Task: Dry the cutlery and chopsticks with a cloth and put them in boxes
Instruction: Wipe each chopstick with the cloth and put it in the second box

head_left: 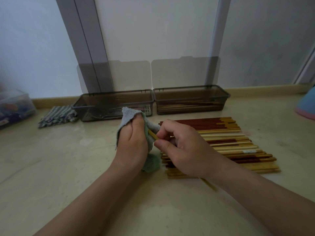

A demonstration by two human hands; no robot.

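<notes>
My left hand (pixel 133 142) grips a grey-green cloth (pixel 127 116) wrapped around one end of a yellow wooden chopstick (pixel 153 135). My right hand (pixel 180 147) pinches the same chopstick near the cloth; its far end pokes out under my right wrist. A row of red-brown and pale chopsticks (pixel 230 143) lies on the floor to the right. Two smoky transparent boxes stand open by the wall: the left box (pixel 85 106) holds metal cutlery, the right box (pixel 225 97) holds a few chopsticks.
A folded checked cloth (pixel 56 116) lies left of the left box. A clear container (pixel 15 108) with colourful contents sits at the far left. A pink and blue object (pixel 306 106) is at the right edge. The wall and a skirting board run behind the boxes.
</notes>
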